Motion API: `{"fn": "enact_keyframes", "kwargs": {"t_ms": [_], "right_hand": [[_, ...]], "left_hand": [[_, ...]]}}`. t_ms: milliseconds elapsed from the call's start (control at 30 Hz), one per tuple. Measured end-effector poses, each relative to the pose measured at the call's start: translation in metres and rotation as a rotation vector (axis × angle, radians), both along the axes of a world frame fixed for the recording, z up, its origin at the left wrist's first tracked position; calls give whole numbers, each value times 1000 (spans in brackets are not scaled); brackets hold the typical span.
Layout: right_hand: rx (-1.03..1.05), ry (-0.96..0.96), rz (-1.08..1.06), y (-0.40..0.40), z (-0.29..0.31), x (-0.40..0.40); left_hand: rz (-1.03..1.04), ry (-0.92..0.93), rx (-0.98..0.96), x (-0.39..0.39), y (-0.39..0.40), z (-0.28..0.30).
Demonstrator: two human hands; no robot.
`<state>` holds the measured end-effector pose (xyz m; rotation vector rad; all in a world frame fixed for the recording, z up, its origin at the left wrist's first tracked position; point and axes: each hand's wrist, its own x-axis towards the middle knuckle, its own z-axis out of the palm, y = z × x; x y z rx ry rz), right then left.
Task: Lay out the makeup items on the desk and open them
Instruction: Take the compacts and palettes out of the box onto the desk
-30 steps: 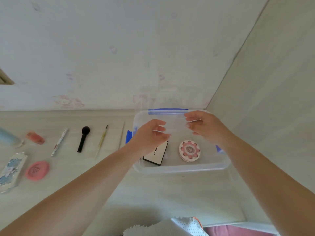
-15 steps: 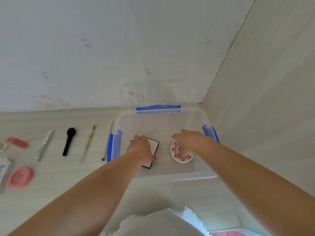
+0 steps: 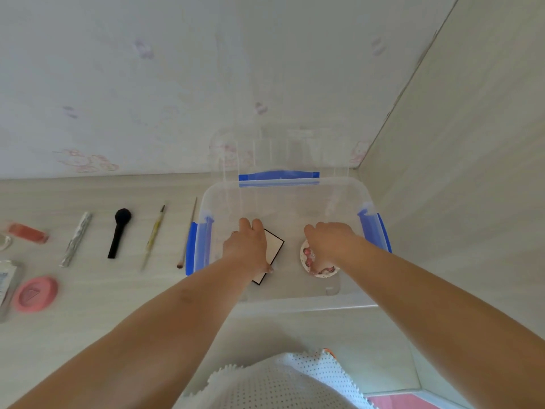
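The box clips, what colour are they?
Blue clips on the clear box, seen in the head view.

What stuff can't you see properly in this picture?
Head view, the only one:
- Square compact in the box: mostly hidden under the left hand.
- Round flower compact: top covered by the right hand; grip unclear.
- Items at the left edge: cut off and blurred.
- Pink disc: blurred, emblem unreadable.

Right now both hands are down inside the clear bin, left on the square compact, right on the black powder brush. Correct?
Not quite. The head view shows the right hand on the round pink-and-white compact, not the black powder brush, which lies out on the desk left of the clear bin. The rest holds: both hands are inside the bin, the left hand on the square compact.
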<state>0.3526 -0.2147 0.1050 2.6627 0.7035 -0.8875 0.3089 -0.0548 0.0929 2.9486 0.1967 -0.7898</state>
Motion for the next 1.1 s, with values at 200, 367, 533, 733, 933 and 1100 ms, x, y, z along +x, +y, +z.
{"fn": "enact_keyframes", "kwargs": {"t_ms": [200,367,533,733,933,1100], "right_hand": [[45,-41,-63,1,-1,-1],[109,-14,-127,2,1,5],[201,-4,-197,0,15,12],[390,-66,-337,-5,66,13],[724,-40,-560,-5,114,0],[848,8,-576,24,126,-17]], "left_hand": [[-92,-50,8,2,0,0],[-53,-61,-157,6,3,5],[-12,-112,-250,15,10,26],[54,-166,-446,16,26,77],[239,-267,-725,-12,67,121],[411,-331,-866,-42,109,125]]}}
